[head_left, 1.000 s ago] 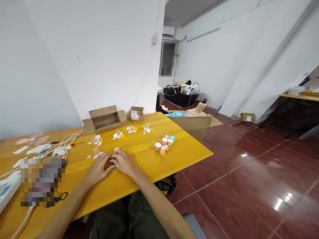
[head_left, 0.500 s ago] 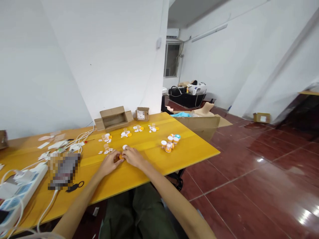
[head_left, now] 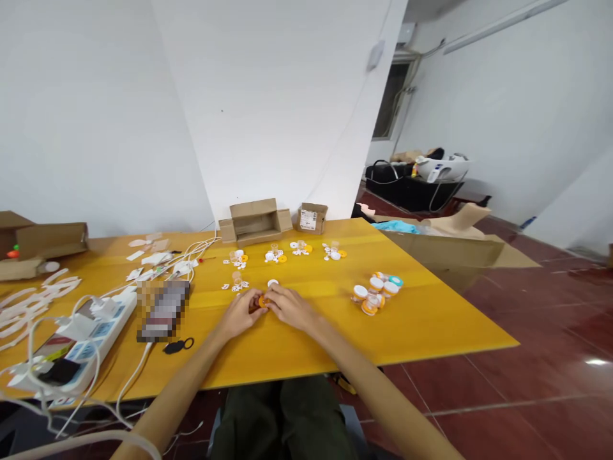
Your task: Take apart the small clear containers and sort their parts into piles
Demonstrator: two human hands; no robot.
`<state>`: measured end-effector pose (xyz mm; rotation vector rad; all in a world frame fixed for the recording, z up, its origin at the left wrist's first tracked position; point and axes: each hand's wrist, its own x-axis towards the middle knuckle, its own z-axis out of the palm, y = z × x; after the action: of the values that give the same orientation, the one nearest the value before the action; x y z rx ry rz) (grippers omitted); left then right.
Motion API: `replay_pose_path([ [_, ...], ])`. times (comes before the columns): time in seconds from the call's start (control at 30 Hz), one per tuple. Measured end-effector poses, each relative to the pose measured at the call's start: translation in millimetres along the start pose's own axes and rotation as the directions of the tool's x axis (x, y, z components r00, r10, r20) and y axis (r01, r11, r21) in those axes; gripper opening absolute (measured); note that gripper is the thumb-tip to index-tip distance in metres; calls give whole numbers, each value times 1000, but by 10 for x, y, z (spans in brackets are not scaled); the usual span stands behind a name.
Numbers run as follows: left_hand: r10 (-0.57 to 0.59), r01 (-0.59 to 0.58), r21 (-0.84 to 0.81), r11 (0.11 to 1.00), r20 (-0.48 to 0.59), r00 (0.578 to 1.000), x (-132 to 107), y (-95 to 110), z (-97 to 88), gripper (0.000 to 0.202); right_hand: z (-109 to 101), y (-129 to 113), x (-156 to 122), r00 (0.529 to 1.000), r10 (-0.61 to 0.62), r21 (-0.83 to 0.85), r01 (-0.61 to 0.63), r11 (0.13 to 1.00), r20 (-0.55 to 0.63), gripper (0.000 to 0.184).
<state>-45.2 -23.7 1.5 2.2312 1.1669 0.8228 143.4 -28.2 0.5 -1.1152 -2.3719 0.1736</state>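
Observation:
Near the middle of the table, my left hand [head_left: 243, 312] and my right hand [head_left: 288, 305] meet around a small orange round cap [head_left: 262, 300]. Fingers of both hands are closed on it from either side and partly hide it. Just beyond my right fingertips lies a white round cap [head_left: 272, 283]. Behind my left hand stands a small clear cup [head_left: 236, 278] with small white cut-out pieces [head_left: 236, 288] around it. Farther back are several similar groups, each with a clear cup, white pieces and an orange ring-shaped cap [head_left: 282, 259].
Several small lidded jars [head_left: 376, 284] cluster at the right of the table [head_left: 431, 319]. An open cardboard box [head_left: 256, 223] and a smaller carton [head_left: 312, 218] stand by the wall. To the left are a phone [head_left: 165, 313], a white power strip [head_left: 103, 345], cables and a black ring holder [head_left: 178, 345].
The view has turned left, so the table sits farther right and a cardboard box at far left shows. Both hands stay together on the orange cap.

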Motion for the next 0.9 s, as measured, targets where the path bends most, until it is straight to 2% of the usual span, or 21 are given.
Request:
replay_pose_path([
  [0.13,-10,10,26,1000,-8,1000,-21,2,4,15,13,36,-43,999,4,170,4,985,-50,15],
  [0.27,5,-4,26,1000,-17,1000,-37,0,6,15,25,63,-83,997,31,384,-3,923,-69,19],
  [0.4,34,-33,14,999,-49,998,-52,-10,3,19,28,66,-112,998,21,456,7,890,-56,21],
  [0.63,91,-91,4,996,-42,995,-79,-13,-7,31,65,130,-151,987,-57,400,114,909,-152,15],
  [0.9,135,-135,-6,991,-6,991,-99,-31,0,33,77,175,-214,970,-136,216,179,960,-202,21],
])
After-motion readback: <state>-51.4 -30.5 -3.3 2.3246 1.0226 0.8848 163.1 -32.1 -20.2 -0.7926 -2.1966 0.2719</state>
